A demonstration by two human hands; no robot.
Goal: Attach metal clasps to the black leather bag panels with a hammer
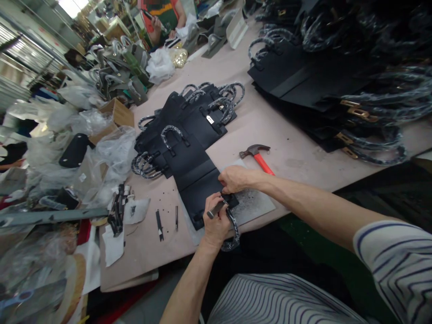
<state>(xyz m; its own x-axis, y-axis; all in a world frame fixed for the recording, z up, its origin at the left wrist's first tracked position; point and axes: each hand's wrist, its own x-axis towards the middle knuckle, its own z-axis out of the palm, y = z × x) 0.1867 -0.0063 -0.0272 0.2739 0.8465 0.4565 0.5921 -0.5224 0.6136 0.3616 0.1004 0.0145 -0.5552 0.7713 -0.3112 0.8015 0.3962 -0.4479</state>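
While a tool [216, 210] is gripped in the tightly curled left hand [216, 231], lower centre, the black panel [199, 184] could be scarred by slippage; the right hand [238, 177] is bunched, its hold obscured.

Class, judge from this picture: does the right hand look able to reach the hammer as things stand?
Probably yes: the hammer lies close by on the table, its head uncovered, though the right hand is at the black panel.

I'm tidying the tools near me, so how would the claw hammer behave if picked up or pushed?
The claw hammer would likely feel head-heavy, since its head looks like metal. It should stay stiff, given the straight red handle. If pushed, it probably won't roll far, because the curved claw juts sideways.
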